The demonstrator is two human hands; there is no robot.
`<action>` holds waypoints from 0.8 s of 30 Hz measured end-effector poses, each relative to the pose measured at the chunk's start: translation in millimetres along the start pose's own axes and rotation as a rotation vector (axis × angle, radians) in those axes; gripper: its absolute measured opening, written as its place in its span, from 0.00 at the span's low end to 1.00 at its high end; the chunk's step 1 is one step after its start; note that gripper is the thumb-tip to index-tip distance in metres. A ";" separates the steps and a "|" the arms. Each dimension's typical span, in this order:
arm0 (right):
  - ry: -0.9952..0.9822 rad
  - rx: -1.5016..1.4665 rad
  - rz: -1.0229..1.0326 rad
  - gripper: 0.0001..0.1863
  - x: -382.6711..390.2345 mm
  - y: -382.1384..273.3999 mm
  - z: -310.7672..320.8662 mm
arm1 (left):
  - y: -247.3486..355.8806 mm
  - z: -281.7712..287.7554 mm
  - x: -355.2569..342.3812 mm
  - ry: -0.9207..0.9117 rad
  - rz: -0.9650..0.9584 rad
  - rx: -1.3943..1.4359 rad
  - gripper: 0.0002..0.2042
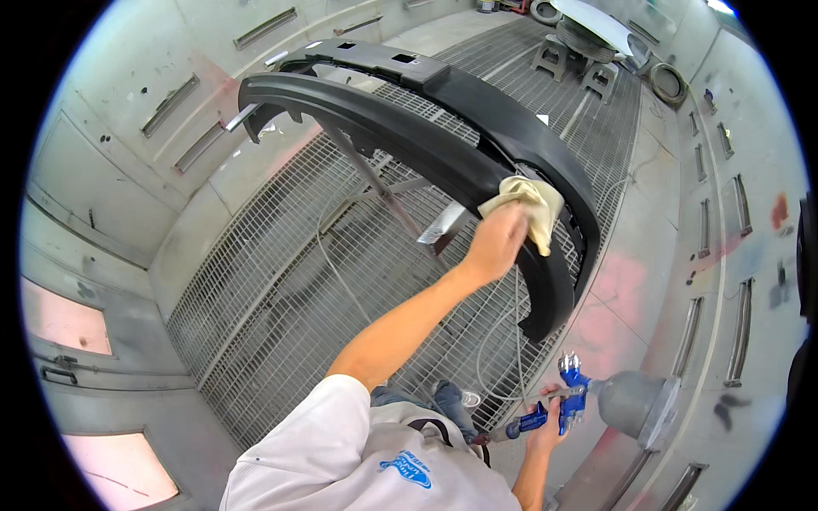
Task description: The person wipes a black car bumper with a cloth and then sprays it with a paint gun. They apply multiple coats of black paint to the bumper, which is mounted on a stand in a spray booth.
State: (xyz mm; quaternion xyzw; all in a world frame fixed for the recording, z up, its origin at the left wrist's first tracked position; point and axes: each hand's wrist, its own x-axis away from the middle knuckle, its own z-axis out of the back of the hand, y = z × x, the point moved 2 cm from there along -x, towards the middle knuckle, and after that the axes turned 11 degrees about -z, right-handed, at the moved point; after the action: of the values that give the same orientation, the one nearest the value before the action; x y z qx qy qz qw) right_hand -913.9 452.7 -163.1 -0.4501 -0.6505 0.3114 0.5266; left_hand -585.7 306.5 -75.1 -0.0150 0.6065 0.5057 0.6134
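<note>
A black car bumper part (383,119) rests on a metal stand (375,179) in front of me. My left hand (498,243) is closed on a crumpled cream cloth (538,204), which lies against the bumper's near right section. Low on the right, my right hand (547,426) grips a blue spray gun (573,387). A translucent grey cup (630,402) is attached to the gun and points to the right. The bumper's long curved strip and its wider upper panel run from far left to near right.
A metal grating (281,281) covers the floor, with a thin hose (328,247) across it. Grey walls with slotted vents (740,332) stand on both sides. Stools (550,58), tyres (668,85) and a pale panel (596,24) are at the far right.
</note>
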 end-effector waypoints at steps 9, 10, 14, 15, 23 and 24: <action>-0.106 0.202 0.295 0.25 70.1 5.4 -128.4 | 75.0 139.6 171.9 -1.175 0.239 0.340 0.26; -0.084 0.127 0.314 0.24 81.3 1.7 -140.3 | 81.3 142.4 202.5 -1.190 0.248 0.376 0.30; -0.053 -0.130 0.359 0.23 112.4 -12.1 -159.8 | 96.7 160.1 292.3 -1.356 0.306 0.424 0.36; -0.041 -0.208 0.368 0.23 121.9 -18.8 -159.0 | 84.0 161.5 329.0 -1.398 0.264 0.401 0.31; 0.340 -0.239 0.352 0.26 139.5 -50.9 -82.0 | -23.4 372.4 463.9 -1.614 0.736 -0.473 0.19; 0.266 -0.265 0.300 0.23 127.5 -32.4 -62.7 | -19.0 399.7 473.7 -1.699 0.813 -0.516 0.22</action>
State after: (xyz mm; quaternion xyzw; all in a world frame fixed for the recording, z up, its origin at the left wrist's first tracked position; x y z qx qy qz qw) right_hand -866.8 551.8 -67.2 -0.6439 -0.5364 0.2362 0.4918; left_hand -399.2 835.1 -340.4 0.4309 -0.2083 0.6383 0.6029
